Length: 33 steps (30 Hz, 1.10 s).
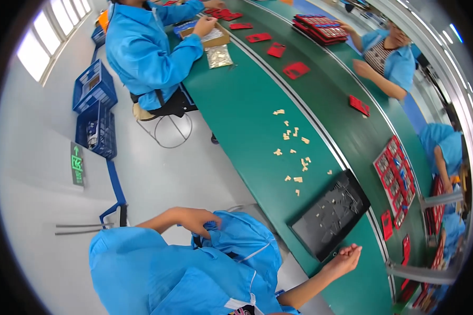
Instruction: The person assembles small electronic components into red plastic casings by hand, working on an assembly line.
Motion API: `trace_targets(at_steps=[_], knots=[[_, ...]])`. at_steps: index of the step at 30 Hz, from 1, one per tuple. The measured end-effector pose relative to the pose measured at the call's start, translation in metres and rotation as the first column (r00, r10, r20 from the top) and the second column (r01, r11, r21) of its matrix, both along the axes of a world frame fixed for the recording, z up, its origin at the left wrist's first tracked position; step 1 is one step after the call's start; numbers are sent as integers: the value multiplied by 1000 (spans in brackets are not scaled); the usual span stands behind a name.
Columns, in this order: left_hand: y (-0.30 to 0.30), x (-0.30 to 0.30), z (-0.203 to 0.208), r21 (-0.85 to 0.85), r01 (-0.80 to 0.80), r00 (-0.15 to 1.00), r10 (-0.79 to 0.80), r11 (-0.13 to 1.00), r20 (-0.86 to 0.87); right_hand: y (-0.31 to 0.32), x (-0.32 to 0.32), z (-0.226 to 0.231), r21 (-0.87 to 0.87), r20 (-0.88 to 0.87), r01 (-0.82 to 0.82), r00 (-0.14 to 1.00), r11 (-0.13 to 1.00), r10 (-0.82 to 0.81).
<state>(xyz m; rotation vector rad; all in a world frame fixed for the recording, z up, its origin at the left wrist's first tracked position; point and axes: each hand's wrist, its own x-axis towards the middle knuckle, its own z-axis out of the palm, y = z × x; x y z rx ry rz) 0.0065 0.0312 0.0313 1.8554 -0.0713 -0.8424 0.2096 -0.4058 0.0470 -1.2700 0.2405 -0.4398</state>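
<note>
My left hand [197,220] rests on the blue jacket cloth [247,236] at my lap, with thumb and fingers apart and nothing seen in it. Past the near corner of a black tray [306,227], my right hand [348,258] hovers by the green table with its fingers curled together. Whether anything sits inside those fingers is hidden. Small dark and grey pieces [328,212] lie scattered in the tray. Beyond it, several small cream-coloured pieces [298,179] are spread over the green table [247,121].
A conveyor belt [331,92] beside the table carries red flat parts [296,70] and a red tray of parts [394,178]. A co-worker in blue [147,47] sits farther along, near a cardboard box [215,38]. Other people work across the belt. Blue crates [95,86] stand by the wall.
</note>
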Motion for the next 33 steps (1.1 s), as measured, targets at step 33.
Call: trace_targets(at_steps=[33], knots=[[-112,111,84,-443,4,984,74,897,159,129,-59,87,-232,-234,-895,432,381,871]])
